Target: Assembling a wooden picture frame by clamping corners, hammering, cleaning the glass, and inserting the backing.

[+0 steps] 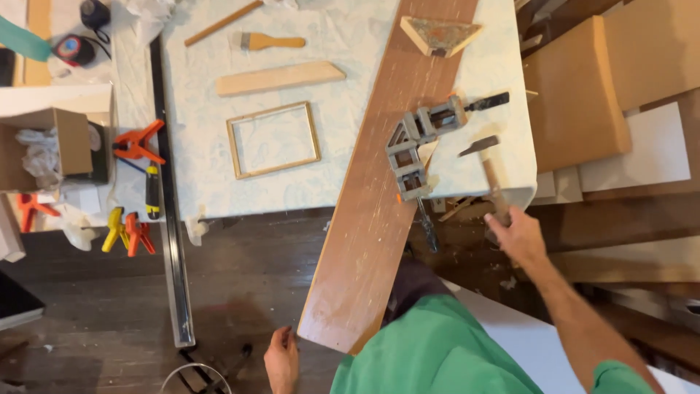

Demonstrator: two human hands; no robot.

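Observation:
My right hand point(516, 235) grips the wooden handle of a hammer point(487, 164), whose dark head lies over the right part of the white-covered table point(335, 58). Just left of the hammer, a grey corner clamp point(417, 142) sits on a long reddish-brown board point(379, 190) that runs diagonally across the table and past its near edge. My left hand point(281, 359) hangs low beside the board's near end, holding nothing, fingers loosely curled.
A small wooden frame point(273, 139), a flat wood strip point(279, 78), a paintbrush point(270, 41) and a triangular wood piece point(439, 34) lie on the table. Orange and yellow spring clamps point(130, 191), a cardboard box point(45, 146) and a black metal rail point(170, 219) are left. Stacked boards point(583, 95) stand right.

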